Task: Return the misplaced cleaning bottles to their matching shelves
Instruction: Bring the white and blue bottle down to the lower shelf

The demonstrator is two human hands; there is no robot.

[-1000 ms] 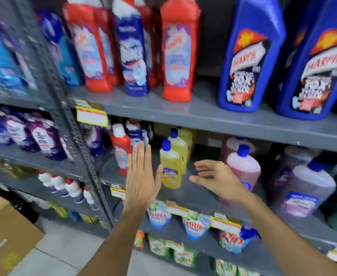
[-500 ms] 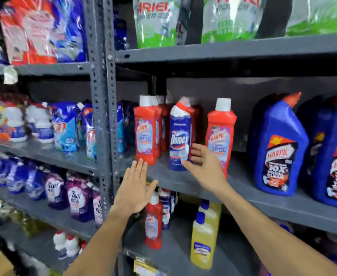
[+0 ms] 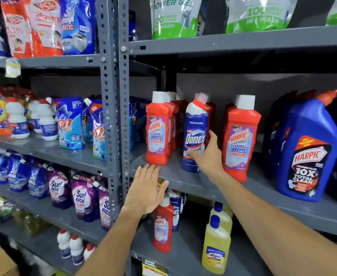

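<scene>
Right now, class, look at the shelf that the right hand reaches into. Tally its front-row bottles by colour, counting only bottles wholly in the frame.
Red Harpic bottles: 2
White-and-blue Domex bottle: 1
Large blue Harpic bottle: 1
Total: 4

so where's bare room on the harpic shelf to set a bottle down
Bare shelf lies between the right red Harpic and the blue jug, and along the front edge. The Domex is crowded, with red bottles either side and the right hand on it.
</scene>
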